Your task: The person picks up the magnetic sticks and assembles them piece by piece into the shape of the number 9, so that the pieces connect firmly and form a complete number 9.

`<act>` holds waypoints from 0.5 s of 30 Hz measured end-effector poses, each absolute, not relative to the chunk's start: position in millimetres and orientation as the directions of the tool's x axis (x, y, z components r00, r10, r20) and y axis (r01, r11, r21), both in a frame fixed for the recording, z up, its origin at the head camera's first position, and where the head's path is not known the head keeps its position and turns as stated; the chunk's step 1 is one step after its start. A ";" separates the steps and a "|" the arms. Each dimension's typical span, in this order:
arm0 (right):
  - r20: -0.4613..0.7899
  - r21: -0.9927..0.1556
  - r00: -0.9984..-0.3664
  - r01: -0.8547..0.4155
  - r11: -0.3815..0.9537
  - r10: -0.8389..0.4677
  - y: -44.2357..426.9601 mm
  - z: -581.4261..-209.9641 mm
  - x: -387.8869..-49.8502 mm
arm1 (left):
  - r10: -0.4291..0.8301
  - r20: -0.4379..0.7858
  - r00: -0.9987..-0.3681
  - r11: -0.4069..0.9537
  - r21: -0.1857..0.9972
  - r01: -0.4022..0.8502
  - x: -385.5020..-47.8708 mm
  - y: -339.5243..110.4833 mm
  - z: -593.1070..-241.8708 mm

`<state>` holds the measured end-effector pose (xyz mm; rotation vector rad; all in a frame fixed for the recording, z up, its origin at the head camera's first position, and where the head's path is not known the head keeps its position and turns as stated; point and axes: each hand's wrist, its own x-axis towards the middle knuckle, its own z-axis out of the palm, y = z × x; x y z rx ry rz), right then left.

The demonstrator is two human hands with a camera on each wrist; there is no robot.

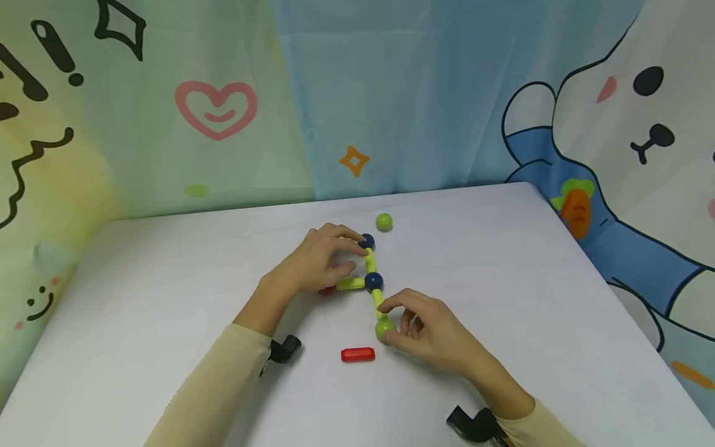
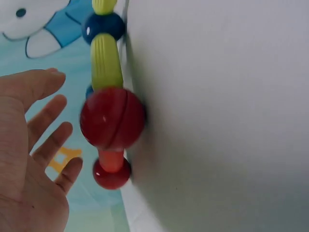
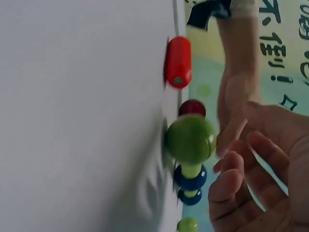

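A branched piece of balls and rods lies on the table. Navy balls sit at its far end (image 1: 367, 241) and at its middle joint (image 1: 373, 281), linked by yellow-green rods. Its near end is a green ball (image 1: 385, 329). Leftward, a yellow-green rod (image 1: 350, 284) leads to a red ball (image 2: 112, 118), from which an orange-red rod (image 2: 111, 161) runs to another red ball (image 2: 111, 176). My left hand (image 1: 321, 257) hovers over that branch, fingertips by the far navy ball; contact cannot be told. My right hand (image 1: 424, 326), fingers loosely bent, is beside the near green ball, apart from it.
A loose red rod (image 1: 358, 354) lies on the white table (image 1: 503, 261) before the piece. Beyond the far navy ball is a separate green ball (image 1: 383, 222). A printed curtain (image 1: 391, 93) hangs behind the table's far edge.
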<state>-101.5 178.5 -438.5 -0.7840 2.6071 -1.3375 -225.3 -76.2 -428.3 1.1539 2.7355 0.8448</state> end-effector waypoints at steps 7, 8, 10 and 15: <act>0.224 -0.735 -0.716 -0.570 0.368 -0.661 158.8 -441.3 -101.3 | 0.628 0.085 -0.773 0.631 0.526 0.570 -241.7 -79.8 -426.5; 0.219 -0.731 -0.704 -0.576 0.364 -0.675 157.1 -441.7 -101.0 | 0.623 0.079 -0.778 0.637 0.526 0.564 -244.4 -78.7 -424.5; 0.193 -0.722 -0.691 -0.581 0.376 -0.697 153.9 -442.2 -100.5 | 0.610 0.069 -0.789 0.653 0.520 0.551 -250.6 -75.7 -421.0; 0.068 -0.687 -0.701 -0.549 0.477 -0.710 148.0 -441.4 -99.0 | 0.601 0.053 -0.798 0.683 0.485 0.546 -266.5 -66.6 -418.0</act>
